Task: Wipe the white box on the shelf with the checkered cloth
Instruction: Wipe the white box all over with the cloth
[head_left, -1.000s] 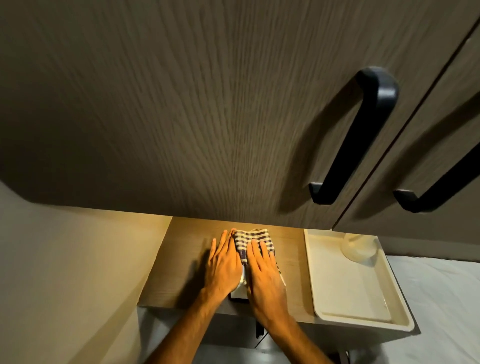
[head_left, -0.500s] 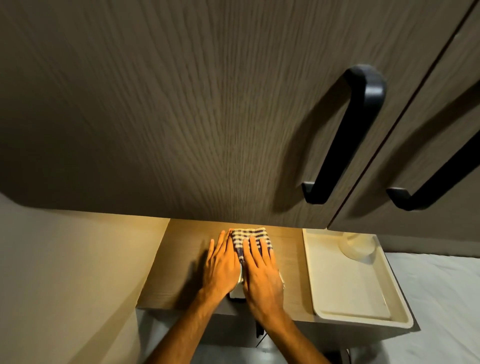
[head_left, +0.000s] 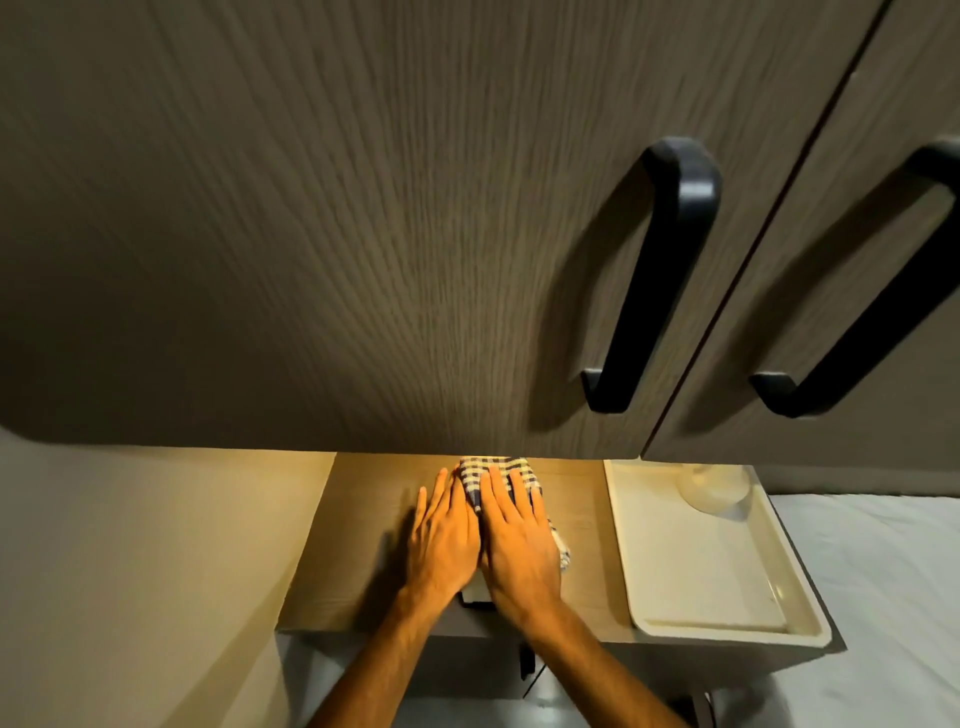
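Checkered cloth (head_left: 496, 475): spread over the white box (head_left: 474, 593) on the wooden shelf (head_left: 358, 525) — only the box's near edge shows.
Right hand (head_left: 519, 545): flat, fingers spread, pressing on the cloth.
Left hand (head_left: 444, 535): flat, fingers together, beside the cloth; steadying the box, I judge.
Doing it well: even pressure, long strokes, cover the far end too.
Nearby: cream tray (head_left: 649, 618) at right, apart from the box.
In the way: cabinet door (head_left: 363, 208) overhangs — far end hidden.

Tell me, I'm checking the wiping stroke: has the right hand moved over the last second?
Yes, slightly: the right hand has slid toward the back of the shelf, its fingertips now nearer the tray's far edge.
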